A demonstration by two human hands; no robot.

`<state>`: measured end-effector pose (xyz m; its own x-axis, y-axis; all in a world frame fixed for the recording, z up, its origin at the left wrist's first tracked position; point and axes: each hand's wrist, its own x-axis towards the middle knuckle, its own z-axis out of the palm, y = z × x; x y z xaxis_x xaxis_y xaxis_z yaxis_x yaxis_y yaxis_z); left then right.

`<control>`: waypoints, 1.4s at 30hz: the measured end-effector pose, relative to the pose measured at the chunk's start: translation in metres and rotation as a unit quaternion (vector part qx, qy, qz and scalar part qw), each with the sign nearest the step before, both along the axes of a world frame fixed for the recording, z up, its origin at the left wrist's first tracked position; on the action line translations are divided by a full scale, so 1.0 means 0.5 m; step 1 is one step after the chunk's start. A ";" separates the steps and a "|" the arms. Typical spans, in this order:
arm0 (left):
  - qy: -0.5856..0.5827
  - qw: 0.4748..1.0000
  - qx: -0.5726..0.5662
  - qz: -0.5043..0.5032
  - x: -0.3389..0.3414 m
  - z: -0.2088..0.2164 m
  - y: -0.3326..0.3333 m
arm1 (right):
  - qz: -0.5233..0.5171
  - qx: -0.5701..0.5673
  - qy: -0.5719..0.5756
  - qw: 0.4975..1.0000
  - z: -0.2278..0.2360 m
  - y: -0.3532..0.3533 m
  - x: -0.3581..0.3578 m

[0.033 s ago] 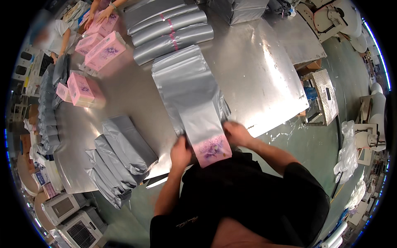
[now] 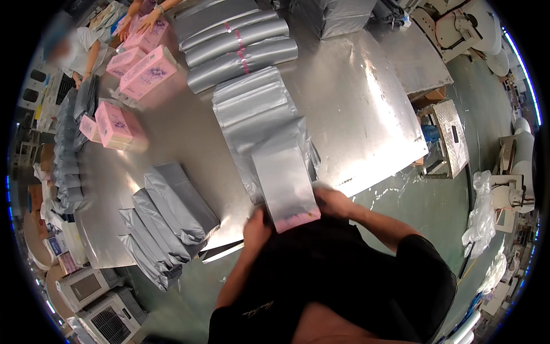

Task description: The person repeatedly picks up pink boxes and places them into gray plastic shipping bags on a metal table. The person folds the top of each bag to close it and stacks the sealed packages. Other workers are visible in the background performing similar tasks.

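A pink floral pack (image 2: 298, 219) lies at the table's near edge against my body, mostly covered by a grey plastic bag (image 2: 283, 178). Only a strip of its pink near end shows. My left hand (image 2: 258, 228) is closed on the bag's left side, low by the pack. On the opposite side my right hand (image 2: 334, 203) grips the bag's right edge, its fingertips partly hidden and a little blurred. Beneath and beyond the bag is a flat stack of similar grey bags (image 2: 252, 100), stretching away up the table.
Rolled grey bags (image 2: 240, 51) lie at the far side of the metal table (image 2: 355, 109). Several filled grey bags (image 2: 172, 200) rest at the left edge. Pink packs (image 2: 123, 127) stand behind them, near a co-worker's hands (image 2: 148, 22). A metal step stool (image 2: 450, 137) is at right.
The grey bag has come down over the pink pack, covering most of its floral face. Both my hands have moved slightly toward my body along the bag's sides.
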<state>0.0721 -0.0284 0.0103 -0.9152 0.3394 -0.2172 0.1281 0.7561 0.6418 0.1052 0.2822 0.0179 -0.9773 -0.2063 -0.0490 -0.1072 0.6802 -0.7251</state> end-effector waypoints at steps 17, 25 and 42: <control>-0.176 0.874 0.380 0.246 -0.063 -0.037 0.008 | 0.049 0.189 0.093 0.976 0.021 -0.191 -0.155; -0.356 0.747 0.475 0.301 -0.079 0.018 -0.009 | 0.035 0.115 0.204 0.972 0.017 -0.261 -0.118; 0.479 0.839 -0.091 -0.241 -0.142 0.126 -0.010 | 0.173 0.332 0.355 0.857 0.214 0.138 -0.085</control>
<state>0.0012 -0.0335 0.0734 -0.4646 0.7615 0.4520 0.8389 0.5419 -0.0505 0.0628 0.3510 0.1250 -0.6955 -0.6470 0.3125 -0.6396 0.7557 0.1409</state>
